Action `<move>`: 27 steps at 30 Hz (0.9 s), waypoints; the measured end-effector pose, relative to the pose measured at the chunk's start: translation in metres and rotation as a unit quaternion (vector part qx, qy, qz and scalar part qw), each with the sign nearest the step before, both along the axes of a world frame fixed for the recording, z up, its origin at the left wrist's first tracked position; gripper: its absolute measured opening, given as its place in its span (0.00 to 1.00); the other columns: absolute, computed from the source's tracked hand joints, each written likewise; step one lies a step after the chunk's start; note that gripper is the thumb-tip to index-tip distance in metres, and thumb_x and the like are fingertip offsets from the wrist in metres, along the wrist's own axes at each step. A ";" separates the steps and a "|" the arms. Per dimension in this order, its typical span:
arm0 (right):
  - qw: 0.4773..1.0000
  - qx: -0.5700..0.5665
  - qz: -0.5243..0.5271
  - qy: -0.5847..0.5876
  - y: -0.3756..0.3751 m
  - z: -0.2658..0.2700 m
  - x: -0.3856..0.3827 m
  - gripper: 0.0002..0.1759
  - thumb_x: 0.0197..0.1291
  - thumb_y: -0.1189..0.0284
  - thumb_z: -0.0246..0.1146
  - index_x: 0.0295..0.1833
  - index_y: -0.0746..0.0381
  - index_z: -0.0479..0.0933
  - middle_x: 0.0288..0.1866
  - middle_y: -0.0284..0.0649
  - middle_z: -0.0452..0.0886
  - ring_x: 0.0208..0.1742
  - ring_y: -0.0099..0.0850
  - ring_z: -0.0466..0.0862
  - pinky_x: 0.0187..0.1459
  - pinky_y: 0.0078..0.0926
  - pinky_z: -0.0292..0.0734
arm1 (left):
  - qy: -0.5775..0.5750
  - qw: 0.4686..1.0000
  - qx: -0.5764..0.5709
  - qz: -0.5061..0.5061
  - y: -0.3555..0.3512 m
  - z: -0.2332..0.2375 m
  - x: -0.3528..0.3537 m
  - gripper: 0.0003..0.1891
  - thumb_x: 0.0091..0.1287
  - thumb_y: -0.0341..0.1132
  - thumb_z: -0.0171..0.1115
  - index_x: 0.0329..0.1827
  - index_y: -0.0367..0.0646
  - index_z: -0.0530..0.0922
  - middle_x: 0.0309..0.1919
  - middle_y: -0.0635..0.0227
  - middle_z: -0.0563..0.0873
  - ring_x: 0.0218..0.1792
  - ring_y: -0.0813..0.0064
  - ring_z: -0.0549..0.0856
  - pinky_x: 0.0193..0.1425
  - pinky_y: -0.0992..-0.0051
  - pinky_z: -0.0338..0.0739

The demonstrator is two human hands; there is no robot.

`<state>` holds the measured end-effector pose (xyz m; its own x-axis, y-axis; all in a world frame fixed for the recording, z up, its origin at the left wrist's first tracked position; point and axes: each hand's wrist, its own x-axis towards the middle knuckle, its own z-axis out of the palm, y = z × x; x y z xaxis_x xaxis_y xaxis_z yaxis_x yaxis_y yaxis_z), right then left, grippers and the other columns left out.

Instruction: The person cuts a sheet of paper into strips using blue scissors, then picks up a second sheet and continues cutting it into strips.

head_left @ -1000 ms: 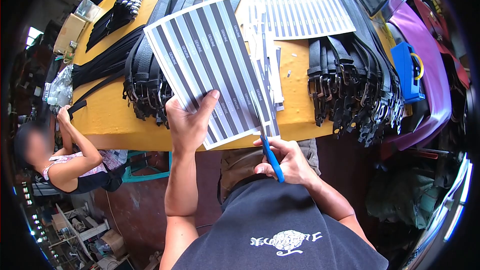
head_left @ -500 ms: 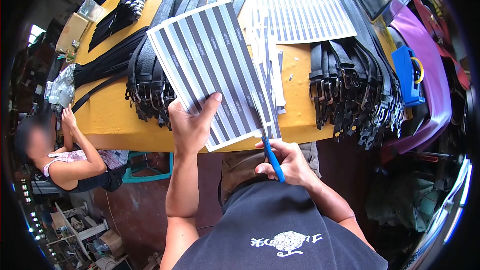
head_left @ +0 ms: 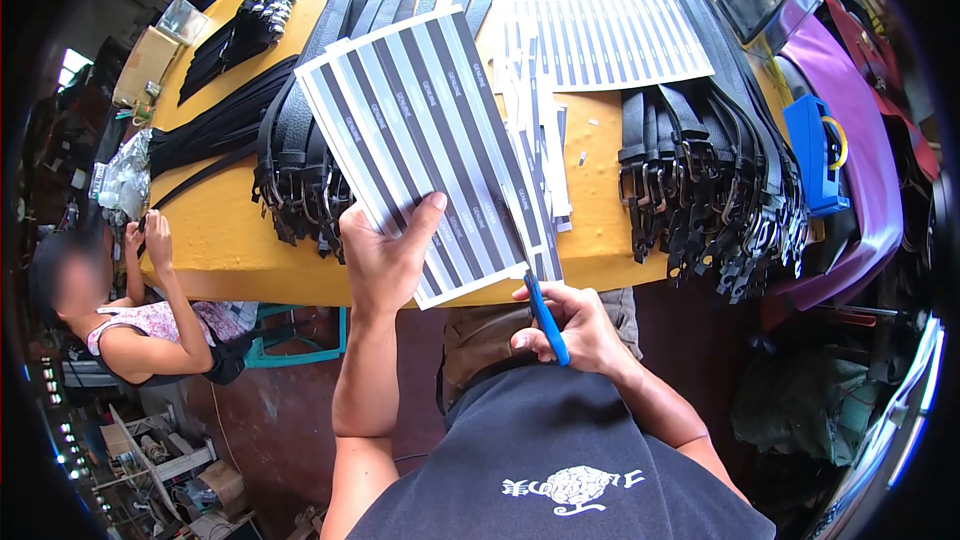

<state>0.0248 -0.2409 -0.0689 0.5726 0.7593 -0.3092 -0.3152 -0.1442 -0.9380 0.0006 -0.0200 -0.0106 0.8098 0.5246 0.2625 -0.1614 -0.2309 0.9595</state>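
A sheet of striped labels (head_left: pixel 420 140), printed with rows of "GENUINE", is tilted in front of me. My left hand (head_left: pixel 390 248) grips its lower left edge, thumb on top and fingers behind. In my right hand (head_left: pixel 572 325) is a pair of scissors (head_left: pixel 545 320) with blue handles. Its blades point away from me along the sheet's right side, and a narrow strip (head_left: pixel 537 210) lies to the right of them. Beyond the sheet, loose cut strips (head_left: pixel 560 155) lie on the yellow table (head_left: pixel 600 210).
Another striped sheet (head_left: pixel 615 40) lies farther back, partly over black belts. Bundles of buckled belts (head_left: pixel 700 170) spread over the table's right side, more belts (head_left: pixel 300 160) on the left. A blue box (head_left: pixel 815 155) stands at the right edge. A seated person (head_left: pixel 160 325) works at the left.
My hands and the sheet have hardly shifted; the sheet sits slightly lower. At the left, the other person's hands have moved to the right and now hold up a dark strap.
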 end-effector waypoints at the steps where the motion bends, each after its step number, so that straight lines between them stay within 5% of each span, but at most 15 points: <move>1: 1.000 -0.004 -0.001 0.000 0.000 0.001 0.000 0.32 0.49 0.65 0.76 0.57 0.68 0.74 0.21 0.32 0.78 0.21 0.15 0.75 0.24 0.16 0.70 | 0.001 1.000 0.004 -0.002 -0.001 0.002 0.000 0.06 0.61 0.24 0.65 0.39 0.29 0.81 0.30 0.66 0.86 0.29 0.83 0.82 0.34 0.81 0.76; 13: 0.997 0.060 -0.014 -0.046 0.003 0.005 0.008 0.27 0.50 0.65 0.76 0.49 0.69 0.73 0.21 0.31 0.77 0.26 0.13 0.70 0.28 0.16 0.68 | 0.041 0.998 -0.006 -0.057 -0.007 -0.012 -0.006 0.07 0.61 0.25 0.66 0.38 0.29 0.81 0.29 0.65 0.87 0.28 0.83 0.83 0.33 0.82 0.77; 22: 0.995 -0.025 -0.021 -0.098 0.000 0.005 0.016 0.40 0.45 0.59 0.78 0.54 0.69 0.64 0.23 0.41 0.81 0.27 0.21 0.77 0.35 0.23 0.74 | 0.072 0.995 0.004 -0.073 -0.009 -0.010 -0.005 0.07 0.58 0.24 0.69 0.37 0.30 0.82 0.29 0.66 0.87 0.29 0.83 0.84 0.33 0.81 0.78; 27: 0.996 0.002 -0.024 -0.086 0.003 0.001 0.013 0.40 0.45 0.64 0.79 0.54 0.67 0.59 0.33 0.44 0.85 0.32 0.24 0.84 0.35 0.21 0.78 | 0.069 0.995 -0.005 -0.067 -0.011 -0.010 -0.004 0.07 0.58 0.24 0.69 0.37 0.30 0.82 0.29 0.66 0.87 0.29 0.83 0.84 0.33 0.81 0.78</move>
<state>0.0377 -0.2379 -0.0684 0.6529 0.7304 -0.2005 -0.1572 -0.1283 -0.9792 -0.0035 -0.0306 -0.0211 0.9005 0.4120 0.1392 -0.0567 -0.2062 0.9769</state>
